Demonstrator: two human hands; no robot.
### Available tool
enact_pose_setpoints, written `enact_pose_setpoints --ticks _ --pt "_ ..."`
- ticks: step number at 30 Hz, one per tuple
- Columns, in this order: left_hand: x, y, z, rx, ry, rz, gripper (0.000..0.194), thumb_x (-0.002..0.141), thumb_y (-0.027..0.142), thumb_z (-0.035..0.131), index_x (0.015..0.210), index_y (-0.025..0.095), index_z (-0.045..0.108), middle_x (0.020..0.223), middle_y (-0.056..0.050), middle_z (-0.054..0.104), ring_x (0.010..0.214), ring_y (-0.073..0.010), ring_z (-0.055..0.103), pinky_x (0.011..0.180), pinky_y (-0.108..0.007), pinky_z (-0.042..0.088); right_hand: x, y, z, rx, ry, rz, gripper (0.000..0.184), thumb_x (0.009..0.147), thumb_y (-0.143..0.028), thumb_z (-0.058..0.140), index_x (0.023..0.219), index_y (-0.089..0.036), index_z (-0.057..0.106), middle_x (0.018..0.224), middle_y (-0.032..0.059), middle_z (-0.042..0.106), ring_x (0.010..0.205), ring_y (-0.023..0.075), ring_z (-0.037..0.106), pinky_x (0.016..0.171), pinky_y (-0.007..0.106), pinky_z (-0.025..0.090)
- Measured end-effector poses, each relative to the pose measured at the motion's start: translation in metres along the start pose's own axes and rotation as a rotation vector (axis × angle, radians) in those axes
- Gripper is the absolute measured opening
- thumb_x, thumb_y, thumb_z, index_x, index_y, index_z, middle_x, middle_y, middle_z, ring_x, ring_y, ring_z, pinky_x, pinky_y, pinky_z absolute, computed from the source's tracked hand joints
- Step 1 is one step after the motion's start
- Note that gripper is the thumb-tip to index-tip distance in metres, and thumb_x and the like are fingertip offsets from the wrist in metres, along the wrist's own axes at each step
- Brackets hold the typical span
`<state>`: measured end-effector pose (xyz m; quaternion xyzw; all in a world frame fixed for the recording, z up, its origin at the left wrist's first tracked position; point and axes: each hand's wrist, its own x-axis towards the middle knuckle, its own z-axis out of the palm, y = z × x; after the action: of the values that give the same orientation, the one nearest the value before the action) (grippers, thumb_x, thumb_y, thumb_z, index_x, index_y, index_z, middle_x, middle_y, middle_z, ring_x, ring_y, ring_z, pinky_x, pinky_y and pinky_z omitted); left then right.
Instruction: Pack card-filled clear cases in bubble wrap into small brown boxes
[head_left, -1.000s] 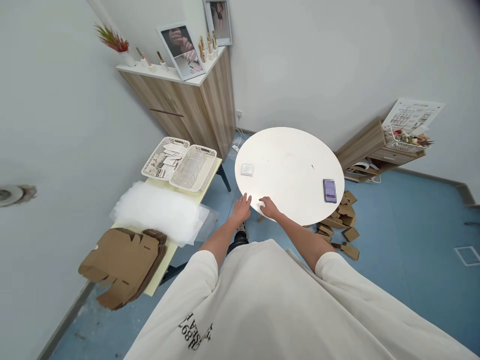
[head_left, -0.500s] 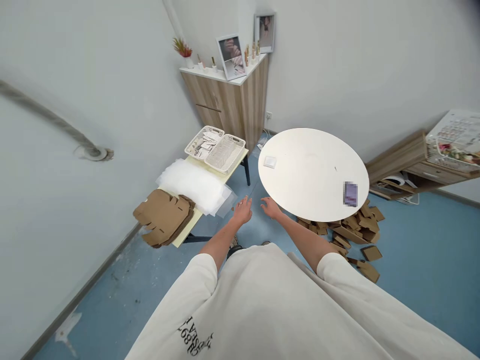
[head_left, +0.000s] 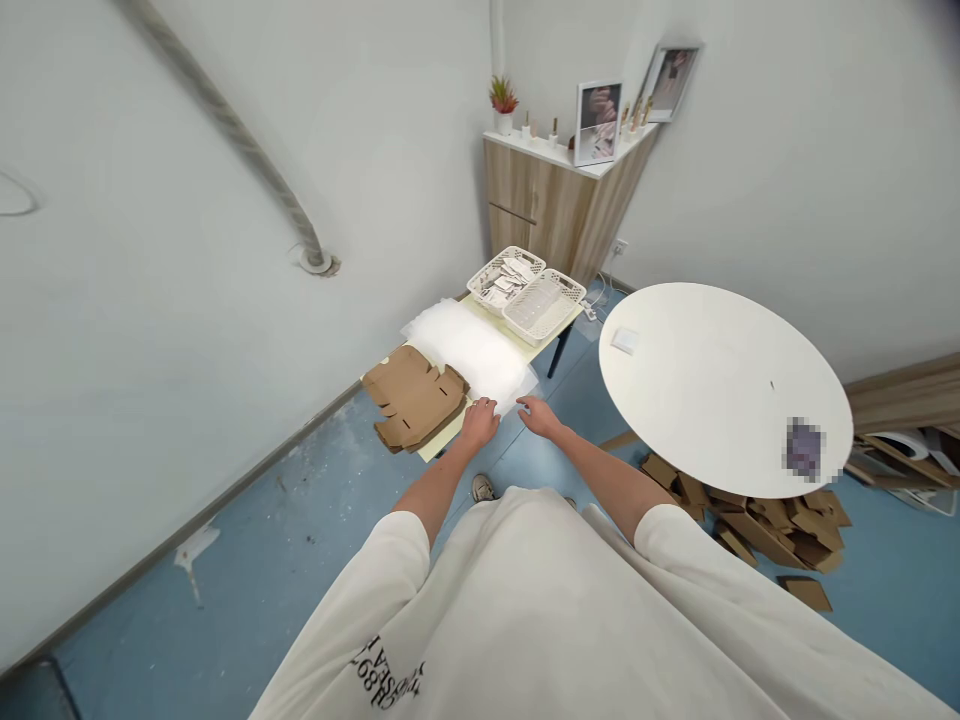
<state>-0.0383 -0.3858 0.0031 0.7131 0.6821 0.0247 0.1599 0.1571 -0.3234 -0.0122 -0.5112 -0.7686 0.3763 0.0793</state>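
Observation:
My left hand (head_left: 480, 424), fingers stretched forward and slightly bent, is at the near edge of the yellowish side table (head_left: 439, 440). It looks empty; whether it touches anything there I cannot tell. My right hand (head_left: 538, 416) hovers just to its right with fingers apart and nothing in them. By the left hand lies a stack of flat brown cardboard box blanks (head_left: 416, 395). Beyond both hands is a pile of translucent white plastic bags or sheets (head_left: 474, 348). Farther back on that table stand a white basket of small white packets (head_left: 491, 280) and a second basket (head_left: 551, 325) of clear pieces.
A white round table (head_left: 705, 370) on the right carries a small white packet (head_left: 624, 340) and a blurred-out item (head_left: 804, 449). Folded brown boxes (head_left: 757, 525) lie on the floor beneath it. A wooden cabinet (head_left: 559, 205) stands in the corner.
My view has turned left, so the side table and cardboard now sit nearer the middle and the round table farther right. Both hands are now closer to the side table, still empty.

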Motion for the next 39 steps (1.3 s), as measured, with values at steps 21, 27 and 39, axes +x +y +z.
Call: enact_pose_setpoints --ticks 21,27,39 --pt "-0.059 -0.182 0.002 -0.179 -0.070 -0.319 0.051 0.088 0.054 0.065 0.125 0.020 0.056 0.147 -0.014 0.048 0.137 -0.0324 0.044 0.112 -0.044 0.035 0.104 -0.145 0.113 -0.511 -0.273 -0.369 0.046 0.091 -0.019 0.056 0.137 -0.019 0.058 0.144 0.0111 0.058 0.131 0.0292 0.052 0.109 0.043 0.038" --pt "-0.057 -0.192 0.000 -0.203 -0.086 -0.299 0.039 0.093 0.046 0.061 0.121 0.019 0.061 0.143 -0.013 0.053 0.131 -0.0294 0.051 0.108 -0.041 0.042 0.116 -0.148 0.114 -0.610 -0.352 -0.338 0.041 0.092 -0.027 0.060 0.132 -0.020 0.061 0.139 0.0116 0.061 0.128 0.0281 0.054 0.108 0.041 0.038" --pt "-0.056 -0.201 -0.005 -0.186 -0.128 -0.207 0.031 0.095 0.039 0.053 0.112 0.017 0.067 0.129 -0.013 0.061 0.120 -0.0273 0.058 0.099 -0.036 0.049 0.124 -0.156 0.107 -0.717 -0.428 -0.384 0.031 0.102 -0.028 0.043 0.117 -0.022 0.069 0.125 0.0087 0.069 0.116 0.0246 0.062 0.101 0.037 0.039"
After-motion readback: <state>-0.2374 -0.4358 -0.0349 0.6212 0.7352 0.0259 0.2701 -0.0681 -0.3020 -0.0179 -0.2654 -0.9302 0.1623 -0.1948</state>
